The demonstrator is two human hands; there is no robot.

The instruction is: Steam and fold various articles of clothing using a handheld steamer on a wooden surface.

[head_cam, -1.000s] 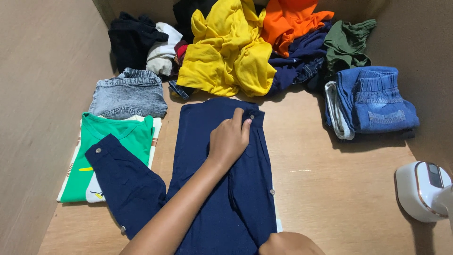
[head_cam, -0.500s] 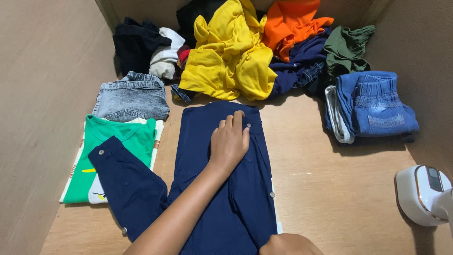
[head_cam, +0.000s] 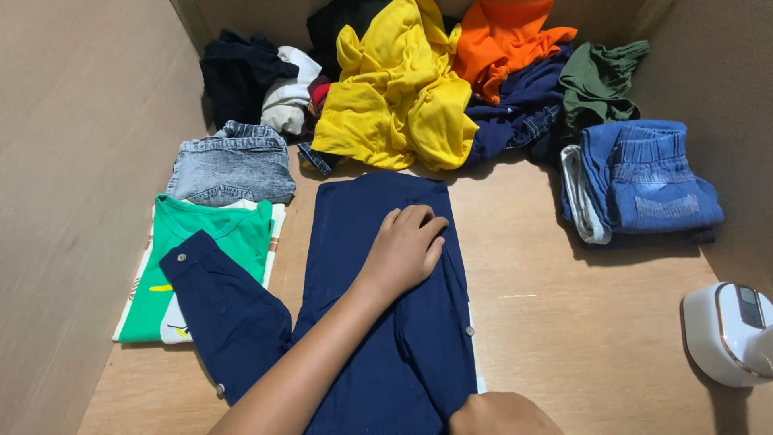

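Navy shirt [head_cam: 378, 306] flat on the counter [head_cam: 555, 322], right in the middle, long way running from near edge up toward the pile of clothes. Top end pointing away, at the yellow shirt [head_cam: 398, 97]. One sleeve [head_cam: 221, 310] sticking out to the left, lying partly over the green shirt [head_cam: 205, 258].

Left hand [head_cam: 407, 250] resting on the upper part of the navy shirt, palm down, fingers bent a little and pressing the cloth, not gripping anything. Arm coming in slantwise from the lower left, across the shirt. Right hand [head_cam: 499, 415] at the very bottom, on the shirt's near right corner. Mostly cut off, so cannot tell if open or closed.

Left hand closer to the top end; right hand closer to the near end. Sleeve nearer the left arm, well apart from the right hand.

Grey jeans [head_cam: 229, 169] folded behind the green shirt. Blue jeans [head_cam: 644, 181] folded far right, apart from the navy shirt. White iron [head_cam: 729, 330] at the right edge. Orange shirt [head_cam: 507, 40] and dark green cloth [head_cam: 600, 76] in the pile at the back.
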